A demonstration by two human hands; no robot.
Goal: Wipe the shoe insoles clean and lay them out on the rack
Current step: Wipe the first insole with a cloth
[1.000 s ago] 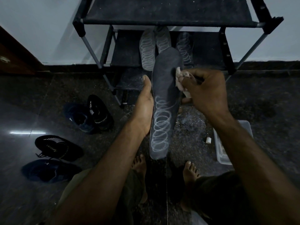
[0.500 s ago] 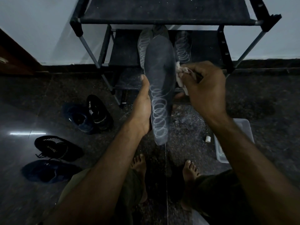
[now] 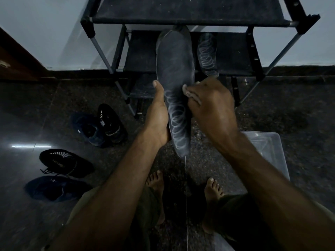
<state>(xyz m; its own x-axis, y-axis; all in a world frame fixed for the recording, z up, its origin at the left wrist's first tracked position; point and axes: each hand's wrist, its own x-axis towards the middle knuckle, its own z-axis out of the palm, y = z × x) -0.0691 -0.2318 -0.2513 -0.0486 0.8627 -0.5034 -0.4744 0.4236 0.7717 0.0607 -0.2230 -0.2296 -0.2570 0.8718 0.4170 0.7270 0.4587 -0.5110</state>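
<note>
The left hand (image 3: 157,113) holds the insole (image 3: 176,91) along its left edge, thumb up the side, its grip narrow on the rim. The right hand (image 3: 208,104) meets the opposite edge, fingers curled; a pale scrap shows at its fingertips, probably the cloth, though too little shows to be sure. The insole stands between the two grips, long axis running away from the person, heel end low and near, toe end high, reaching toward the rack (image 3: 181,20). Beyond the right grip another insole (image 3: 207,55) lies on the middle shelf. Laying this one down likely means carrying it forward past both grips; both hands seem equally near the shelf.
</note>
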